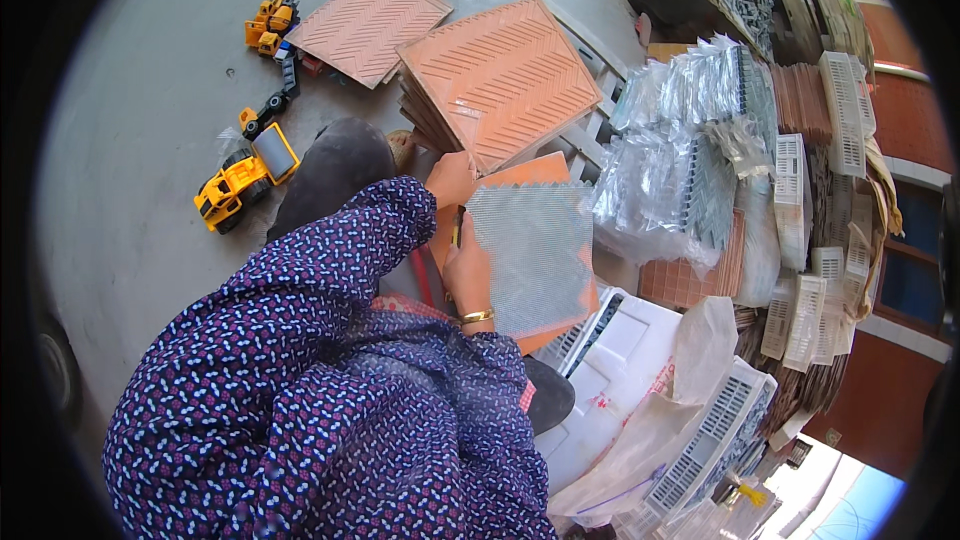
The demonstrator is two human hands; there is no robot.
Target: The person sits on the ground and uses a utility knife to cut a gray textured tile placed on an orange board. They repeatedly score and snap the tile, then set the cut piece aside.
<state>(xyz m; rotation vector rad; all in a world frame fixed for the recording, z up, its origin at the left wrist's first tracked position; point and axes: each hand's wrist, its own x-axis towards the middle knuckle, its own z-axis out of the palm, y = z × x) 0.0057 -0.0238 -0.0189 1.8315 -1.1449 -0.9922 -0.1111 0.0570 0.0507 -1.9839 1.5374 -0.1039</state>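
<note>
Here the right hand [468, 275] grips the edge of a clear mesh sheet [532, 255], fingers closed around it, laid over an orange tile [520, 172] on the lap. I cannot tell about the left hand; its sleeve hides it. Best to line up the corners before pressing flat.
</note>
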